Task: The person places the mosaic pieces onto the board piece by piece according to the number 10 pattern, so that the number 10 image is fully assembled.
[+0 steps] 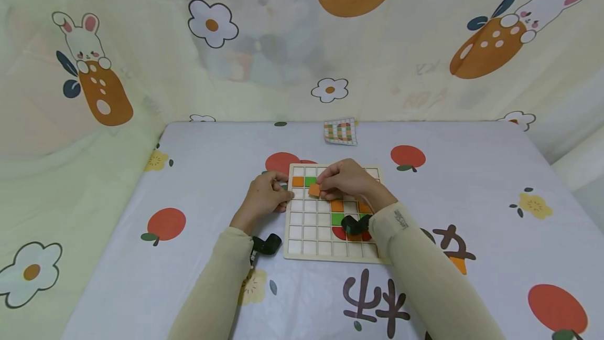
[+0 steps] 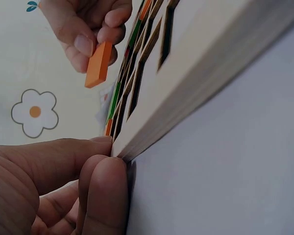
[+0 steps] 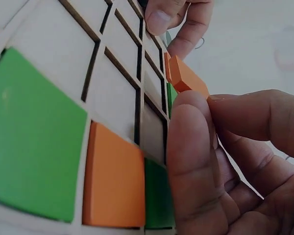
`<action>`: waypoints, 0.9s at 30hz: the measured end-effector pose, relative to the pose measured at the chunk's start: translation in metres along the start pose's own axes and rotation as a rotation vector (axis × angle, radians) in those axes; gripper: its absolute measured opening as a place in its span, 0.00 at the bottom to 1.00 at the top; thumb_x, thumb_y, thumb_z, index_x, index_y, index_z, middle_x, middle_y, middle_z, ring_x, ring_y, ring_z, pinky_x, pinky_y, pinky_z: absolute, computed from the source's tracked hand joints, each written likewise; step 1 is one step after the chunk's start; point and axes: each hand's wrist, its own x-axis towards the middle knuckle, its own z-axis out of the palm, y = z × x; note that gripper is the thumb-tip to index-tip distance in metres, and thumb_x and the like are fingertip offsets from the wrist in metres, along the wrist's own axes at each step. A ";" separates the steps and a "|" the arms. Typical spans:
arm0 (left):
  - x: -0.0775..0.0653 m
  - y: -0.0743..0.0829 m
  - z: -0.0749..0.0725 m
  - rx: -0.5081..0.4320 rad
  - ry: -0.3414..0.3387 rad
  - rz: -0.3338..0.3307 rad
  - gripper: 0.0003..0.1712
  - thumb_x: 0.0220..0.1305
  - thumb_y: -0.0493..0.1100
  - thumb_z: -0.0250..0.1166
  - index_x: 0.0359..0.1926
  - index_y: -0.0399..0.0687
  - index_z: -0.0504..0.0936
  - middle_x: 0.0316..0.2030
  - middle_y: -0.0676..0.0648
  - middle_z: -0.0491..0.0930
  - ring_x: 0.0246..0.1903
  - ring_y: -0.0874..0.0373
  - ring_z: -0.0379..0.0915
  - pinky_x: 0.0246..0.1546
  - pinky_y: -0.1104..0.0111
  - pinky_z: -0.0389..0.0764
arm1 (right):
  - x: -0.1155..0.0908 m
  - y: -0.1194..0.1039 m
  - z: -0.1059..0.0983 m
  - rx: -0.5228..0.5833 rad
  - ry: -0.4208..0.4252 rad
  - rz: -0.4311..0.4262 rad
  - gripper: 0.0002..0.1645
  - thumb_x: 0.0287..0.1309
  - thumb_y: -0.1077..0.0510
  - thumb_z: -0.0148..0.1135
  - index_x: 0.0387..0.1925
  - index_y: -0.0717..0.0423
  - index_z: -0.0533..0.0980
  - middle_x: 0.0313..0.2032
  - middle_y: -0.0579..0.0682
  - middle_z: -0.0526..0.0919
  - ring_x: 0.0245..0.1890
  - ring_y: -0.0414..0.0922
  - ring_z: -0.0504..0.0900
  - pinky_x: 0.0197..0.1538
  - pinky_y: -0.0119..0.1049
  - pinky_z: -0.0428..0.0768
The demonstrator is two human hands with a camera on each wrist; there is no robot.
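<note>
A wooden grid board [image 1: 309,248] lies on the table with square compartments, some filled with orange, green and red pieces. My left hand [image 1: 265,193] pinches the board's left edge between thumb and finger, near its upper left corner. Between the thumb and fingers of my right hand [image 1: 346,177] is an orange square tile [image 1: 314,190], held tilted over the board's upper left part. In the left wrist view this orange tile [image 2: 98,65] sticks out from the fingertips. An orange tile [image 1: 298,181] and a green tile [image 1: 310,181] sit side by side in the second row.
A small patterned card [image 1: 340,131] with a coloured grid lies behind the board. Black wrist devices [image 1: 268,244] hang at both sleeves, the right one overlapping the board's lower right in the head view. The tablecloth [image 1: 212,172] has printed fruit and flowers; a patterned curtain [image 1: 264,67] stands behind.
</note>
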 end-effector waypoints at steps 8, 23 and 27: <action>0.000 0.001 -0.001 -0.001 0.001 -0.002 0.23 0.64 0.34 0.74 0.58 0.38 0.79 0.32 0.45 0.76 0.19 0.60 0.77 0.24 0.72 0.84 | 0.006 -0.001 0.005 -0.045 -0.018 -0.035 0.12 0.69 0.65 0.63 0.48 0.70 0.82 0.32 0.56 0.87 0.28 0.44 0.86 0.36 0.33 0.88; 0.002 0.000 -0.001 -0.008 0.005 -0.004 0.23 0.64 0.34 0.74 0.58 0.38 0.79 0.31 0.45 0.76 0.20 0.60 0.77 0.24 0.72 0.84 | 0.004 0.000 0.010 -0.116 0.018 -0.050 0.09 0.69 0.66 0.63 0.45 0.68 0.84 0.33 0.55 0.87 0.29 0.45 0.85 0.35 0.33 0.88; 0.000 0.000 -0.001 -0.009 0.006 -0.002 0.23 0.64 0.34 0.74 0.58 0.38 0.79 0.31 0.45 0.77 0.20 0.60 0.77 0.24 0.72 0.84 | 0.004 0.000 0.011 -0.134 0.014 -0.062 0.09 0.69 0.66 0.63 0.45 0.69 0.84 0.33 0.55 0.87 0.29 0.44 0.84 0.35 0.33 0.87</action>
